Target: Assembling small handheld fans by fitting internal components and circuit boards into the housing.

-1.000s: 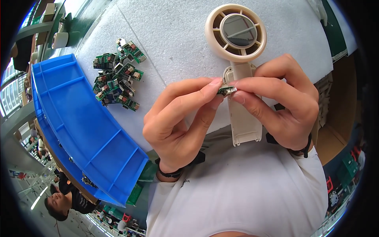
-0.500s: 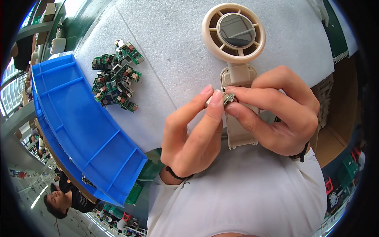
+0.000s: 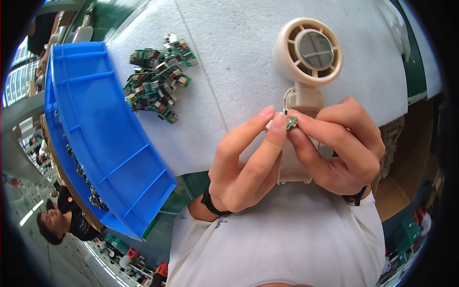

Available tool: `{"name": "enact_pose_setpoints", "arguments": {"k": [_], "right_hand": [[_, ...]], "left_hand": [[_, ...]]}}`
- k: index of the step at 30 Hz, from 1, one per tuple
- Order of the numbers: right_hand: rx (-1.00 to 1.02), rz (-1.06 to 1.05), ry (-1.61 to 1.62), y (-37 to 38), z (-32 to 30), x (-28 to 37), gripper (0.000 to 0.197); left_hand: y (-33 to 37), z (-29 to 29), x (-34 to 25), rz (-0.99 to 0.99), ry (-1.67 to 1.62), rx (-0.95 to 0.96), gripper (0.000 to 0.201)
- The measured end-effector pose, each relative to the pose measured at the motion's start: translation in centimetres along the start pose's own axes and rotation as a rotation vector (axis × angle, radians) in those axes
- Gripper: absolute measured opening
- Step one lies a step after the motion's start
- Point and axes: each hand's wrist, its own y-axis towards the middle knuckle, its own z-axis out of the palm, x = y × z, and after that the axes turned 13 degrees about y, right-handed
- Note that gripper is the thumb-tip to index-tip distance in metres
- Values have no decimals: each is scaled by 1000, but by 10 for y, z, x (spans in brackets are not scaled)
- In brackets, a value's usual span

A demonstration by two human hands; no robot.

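Note:
My left hand (image 3: 246,167) is closed in a pinch on a small white piece (image 3: 269,127), which may be a connector; the fingertips cover most of it. Right beside it, thumb and forefinger of my right hand (image 3: 342,148) grip a small green circuit board (image 3: 292,122). The two pieces meet or nearly meet, and the fingers hide whether they are joined. Beneath both hands lies a cream handheld fan (image 3: 283,55), its round head pointing away from me. Its handle shell (image 3: 294,171) is open toward me, partly covered by my hands.
A heap of green circuit boards (image 3: 160,81) lies left on the white foam sheet (image 3: 239,43). Beside it stands a blue plastic bin (image 3: 105,124), with more small parts (image 3: 95,198) along its far-left side. A cardboard box (image 3: 406,162) is at right. Another person (image 3: 62,217) appears lower left.
The view has shifted, so fan, hands and board heap sit differently in the picture. Both hands keep their pinch over the handle, with little change between them.

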Motion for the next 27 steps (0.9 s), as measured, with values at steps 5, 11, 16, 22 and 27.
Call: {"name": "enact_pose_setpoints", "arguments": {"k": [5,11,16,22,27], "right_hand": [[329,-22,-201,32,-39,7,44],[485,16,-229,75,-70,-2,65],[849,183,-96,120,-69,-14,74],[1197,337,46,189,-68,-34,70],[823,547,-4,252,-86,-109,66]], "left_hand": [[18,-23,11,-89,-83,201,43],[19,-34,17,-220,319,20,46],[15,-29,19,-476,513,117,36],[1,-37,19,-471,330,107,36],[-1,-31,16,-434,203,29,39]]}}
